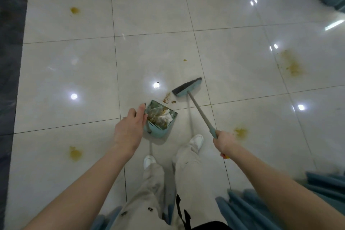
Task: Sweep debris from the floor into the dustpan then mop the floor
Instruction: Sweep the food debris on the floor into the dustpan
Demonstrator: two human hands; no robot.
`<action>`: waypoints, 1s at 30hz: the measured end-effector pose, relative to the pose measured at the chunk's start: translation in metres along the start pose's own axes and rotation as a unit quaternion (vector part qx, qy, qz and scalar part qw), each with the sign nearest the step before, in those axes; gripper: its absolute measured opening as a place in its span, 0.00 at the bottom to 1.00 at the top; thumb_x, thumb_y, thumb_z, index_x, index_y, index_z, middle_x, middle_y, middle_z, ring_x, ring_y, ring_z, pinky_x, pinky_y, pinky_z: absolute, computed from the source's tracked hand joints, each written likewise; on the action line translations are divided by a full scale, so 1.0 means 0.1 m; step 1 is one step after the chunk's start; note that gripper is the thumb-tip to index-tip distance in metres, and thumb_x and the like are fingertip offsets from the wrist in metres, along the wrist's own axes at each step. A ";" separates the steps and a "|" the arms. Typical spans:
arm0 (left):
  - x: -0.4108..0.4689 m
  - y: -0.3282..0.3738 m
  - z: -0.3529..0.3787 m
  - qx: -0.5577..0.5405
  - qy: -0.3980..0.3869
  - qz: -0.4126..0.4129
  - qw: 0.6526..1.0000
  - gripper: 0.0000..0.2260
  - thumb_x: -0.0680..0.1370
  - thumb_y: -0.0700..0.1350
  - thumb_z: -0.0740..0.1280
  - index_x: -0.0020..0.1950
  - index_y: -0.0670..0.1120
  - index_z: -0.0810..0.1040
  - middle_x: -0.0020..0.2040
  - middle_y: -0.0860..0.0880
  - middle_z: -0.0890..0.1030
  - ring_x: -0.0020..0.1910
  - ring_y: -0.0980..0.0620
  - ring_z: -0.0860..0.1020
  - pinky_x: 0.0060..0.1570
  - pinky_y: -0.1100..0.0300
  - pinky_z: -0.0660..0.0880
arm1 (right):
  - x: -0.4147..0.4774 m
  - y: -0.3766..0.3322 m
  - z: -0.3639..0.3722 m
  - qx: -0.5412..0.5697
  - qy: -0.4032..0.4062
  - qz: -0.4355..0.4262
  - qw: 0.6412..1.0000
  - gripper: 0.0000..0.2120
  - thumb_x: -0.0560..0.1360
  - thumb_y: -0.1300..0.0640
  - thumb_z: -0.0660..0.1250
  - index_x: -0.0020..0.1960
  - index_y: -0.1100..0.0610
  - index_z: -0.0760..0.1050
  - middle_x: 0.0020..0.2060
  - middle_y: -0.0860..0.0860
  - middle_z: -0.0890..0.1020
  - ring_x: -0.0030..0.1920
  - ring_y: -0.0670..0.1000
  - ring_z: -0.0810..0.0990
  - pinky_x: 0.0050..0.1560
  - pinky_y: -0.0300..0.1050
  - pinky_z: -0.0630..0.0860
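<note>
Here, at frame centre, the right hand (223,141) has its grip clamped on the broom (187,87) handle, bristles beside crumbs (167,98) just above the filled dustpan (160,118), while the left hand (129,129) hovers open over the pan's handle.
</note>
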State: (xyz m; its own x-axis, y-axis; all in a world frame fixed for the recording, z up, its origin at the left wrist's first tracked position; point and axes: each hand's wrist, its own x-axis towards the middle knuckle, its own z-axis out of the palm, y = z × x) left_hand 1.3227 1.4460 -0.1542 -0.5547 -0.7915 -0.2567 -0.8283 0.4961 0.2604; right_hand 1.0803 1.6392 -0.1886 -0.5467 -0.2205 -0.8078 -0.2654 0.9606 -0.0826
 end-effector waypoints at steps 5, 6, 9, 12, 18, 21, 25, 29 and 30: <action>-0.01 0.00 -0.01 -0.004 0.002 0.005 1.000 0.18 0.82 0.52 0.52 0.70 0.48 0.64 0.47 0.44 0.72 0.30 0.45 0.71 0.27 0.56 0.66 | -0.30 0.37 -0.14 -0.116 -0.034 -0.064 0.991 0.15 0.82 0.56 0.55 0.68 0.54 0.67 0.41 0.57 0.77 0.29 0.53 0.78 0.26 0.46 0.80; -0.02 0.00 -0.02 -0.008 0.001 0.005 1.000 0.18 0.82 0.52 0.52 0.70 0.48 0.64 0.47 0.43 0.72 0.30 0.42 0.72 0.27 0.55 0.67 | -0.36 0.43 -0.16 -0.139 -0.041 -0.075 0.987 0.16 0.82 0.55 0.55 0.68 0.54 0.66 0.42 0.57 0.77 0.29 0.53 0.78 0.27 0.47 0.81; -0.02 0.00 -0.03 -0.015 0.004 0.014 1.000 0.17 0.82 0.52 0.54 0.68 0.47 0.65 0.46 0.42 0.72 0.30 0.40 0.74 0.27 0.55 0.68 | -0.51 0.54 -0.22 -0.177 -0.050 -0.089 0.979 0.17 0.82 0.53 0.56 0.71 0.53 0.65 0.43 0.55 0.78 0.31 0.53 0.79 0.30 0.48 0.82; -0.02 -0.02 -0.01 -0.021 0.010 0.021 0.999 0.16 0.82 0.51 0.54 0.68 0.46 0.66 0.46 0.42 0.72 0.27 0.43 0.69 0.26 0.56 0.65 | -0.62 0.58 -0.34 -0.166 -0.035 -0.105 0.980 0.17 0.82 0.52 0.56 0.70 0.52 0.67 0.40 0.53 0.78 0.29 0.51 0.78 0.28 0.45 0.81; -0.11 -0.08 0.03 -0.016 0.011 0.015 1.000 0.16 0.82 0.52 0.54 0.68 0.48 0.65 0.45 0.43 0.72 0.27 0.46 0.65 0.26 0.59 0.60 | -0.56 0.49 -0.58 -0.080 0.033 -0.126 0.988 0.14 0.82 0.55 0.58 0.66 0.55 0.73 0.28 0.52 0.74 0.20 0.51 0.73 0.19 0.41 0.73; -0.15 -0.02 0.05 -0.021 0.019 0.007 1.000 0.15 0.82 0.51 0.55 0.67 0.48 0.66 0.44 0.44 0.72 0.27 0.47 0.65 0.26 0.60 0.59 | -0.35 0.26 -0.61 -0.058 0.049 -0.123 0.990 0.13 0.82 0.55 0.57 0.64 0.55 0.73 0.29 0.53 0.75 0.21 0.53 0.74 0.21 0.41 0.72; -0.15 0.08 0.11 -0.014 0.020 -0.017 1.000 0.16 0.82 0.52 0.53 0.69 0.48 0.64 0.45 0.44 0.72 0.28 0.46 0.68 0.27 0.57 0.66 | 0.01 -0.14 -0.56 -0.053 0.062 -0.117 0.990 0.12 0.81 0.57 0.55 0.59 0.57 0.74 0.33 0.54 0.77 0.23 0.53 0.77 0.21 0.41 0.74; -0.14 0.23 0.18 -0.010 0.012 -0.045 0.999 0.17 0.83 0.53 0.52 0.70 0.50 0.60 0.48 0.44 0.72 0.29 0.46 0.68 0.28 0.56 0.66 | 0.19 -0.35 -0.45 -0.044 0.035 -0.081 0.995 0.14 0.80 0.62 0.53 0.60 0.62 0.74 0.35 0.57 0.77 0.25 0.54 0.79 0.21 0.43 0.76; -0.12 0.27 0.18 -0.009 0.015 -0.041 0.999 0.16 0.83 0.53 0.52 0.69 0.51 0.60 0.48 0.44 0.72 0.29 0.46 0.68 0.28 0.56 0.66 | 0.18 -0.35 -0.42 -0.051 0.026 -0.076 0.995 0.14 0.79 0.63 0.53 0.60 0.62 0.74 0.36 0.58 0.77 0.25 0.54 0.80 0.23 0.44 0.77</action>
State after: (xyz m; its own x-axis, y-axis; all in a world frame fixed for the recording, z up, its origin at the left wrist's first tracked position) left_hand 1.3057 1.4757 -0.1610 -0.4824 -0.8396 -0.2497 -0.8690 0.4228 0.2571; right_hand 1.0460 1.5944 -0.1758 -0.5332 -0.3730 -0.7594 -0.4259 0.8939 -0.1400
